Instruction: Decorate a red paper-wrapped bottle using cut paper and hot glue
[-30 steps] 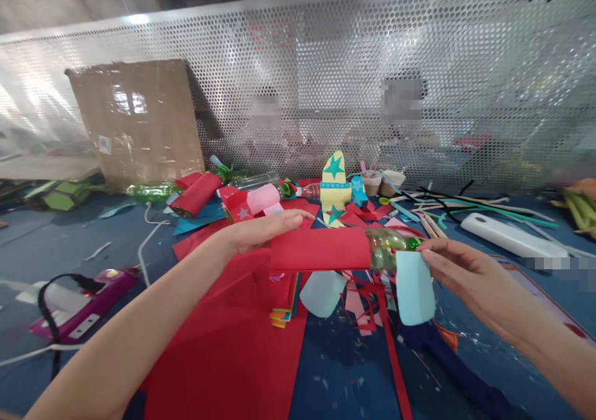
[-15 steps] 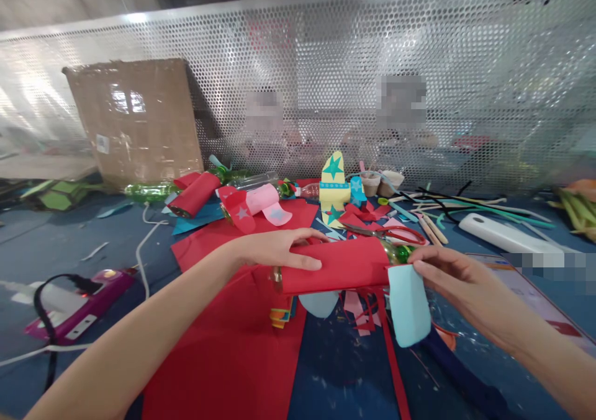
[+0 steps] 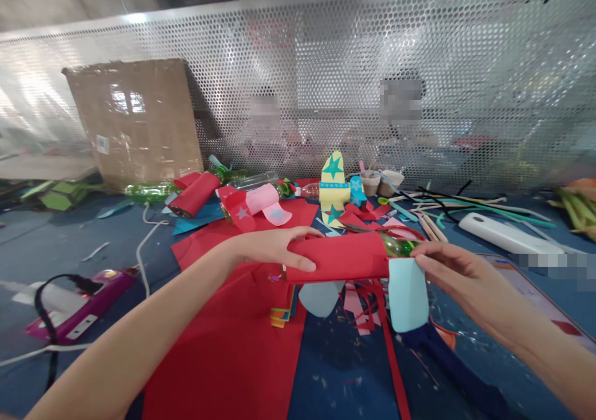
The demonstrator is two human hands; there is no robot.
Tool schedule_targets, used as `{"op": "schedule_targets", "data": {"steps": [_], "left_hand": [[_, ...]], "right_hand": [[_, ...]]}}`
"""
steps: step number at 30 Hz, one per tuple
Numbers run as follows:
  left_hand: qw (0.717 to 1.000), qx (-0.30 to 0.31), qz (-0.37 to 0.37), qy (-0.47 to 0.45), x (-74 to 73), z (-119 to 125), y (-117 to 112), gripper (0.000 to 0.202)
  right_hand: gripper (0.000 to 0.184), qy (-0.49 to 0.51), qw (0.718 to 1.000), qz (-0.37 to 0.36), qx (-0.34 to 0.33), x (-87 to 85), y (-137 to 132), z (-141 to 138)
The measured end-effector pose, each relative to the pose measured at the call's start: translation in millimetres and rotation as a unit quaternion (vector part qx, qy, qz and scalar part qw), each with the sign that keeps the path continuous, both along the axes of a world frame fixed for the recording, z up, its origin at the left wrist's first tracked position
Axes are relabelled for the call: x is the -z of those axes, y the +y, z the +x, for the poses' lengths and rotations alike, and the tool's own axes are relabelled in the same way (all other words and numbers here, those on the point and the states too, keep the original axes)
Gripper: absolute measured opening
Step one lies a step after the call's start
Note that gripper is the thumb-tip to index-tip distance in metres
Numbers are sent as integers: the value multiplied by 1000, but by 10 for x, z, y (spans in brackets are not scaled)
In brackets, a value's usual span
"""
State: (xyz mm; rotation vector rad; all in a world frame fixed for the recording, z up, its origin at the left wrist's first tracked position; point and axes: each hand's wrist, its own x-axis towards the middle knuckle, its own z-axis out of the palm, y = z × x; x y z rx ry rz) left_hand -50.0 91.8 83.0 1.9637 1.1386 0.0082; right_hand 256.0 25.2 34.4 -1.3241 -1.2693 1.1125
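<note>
A small plastic bottle point(image 3: 395, 245) wrapped in red paper point(image 3: 344, 255) lies sideways across the middle of the view, raised a little over the table. My left hand point(image 3: 284, 249) grips its left end, thumb in front and fingers behind. At the bottle's green-capped end, my right hand point(image 3: 437, 262) pinches the top right corner of a light blue paper piece point(image 3: 408, 296). That piece hangs down against the edge of the red wrap; whether it is stuck there I cannot tell. My right fingertips are close to the cap and may touch it.
Red sheets point(image 3: 228, 352) and paper scraps point(image 3: 356, 311) cover the near table. Behind the bottle are scissors point(image 3: 405, 231) and a yellow-finned bottle rocket point(image 3: 334, 190). A purple power strip point(image 3: 100, 296) with cords is left, a dark blue long object point(image 3: 459, 370) right. Cardboard point(image 3: 135, 122) leans on perforated metal.
The wrapped bottle has been raised slightly and turned a little. The light blue piece, once tilted, now hangs straighter and higher, and my right hand has shifted slightly right.
</note>
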Motion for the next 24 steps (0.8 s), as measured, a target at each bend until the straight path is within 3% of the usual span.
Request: {"op": "schedule_targets", "data": {"steps": [9,17,19,24], "left_hand": [[999,13,31,-13,49,-13,45,82],[988,-30,150,-9,181,-125,229,82],[987,-45,156,16,209,-174,278,83],[983,-48,177,30,295,-243,374,89]], "right_hand": [[40,8,1000,2,22,8,43,-30],[41,-20,996,54,68,-30,135,29],[39,-27,997,43,55,-62,157,39],[33,-82,995,-24,-51,-86,211,-81]]}}
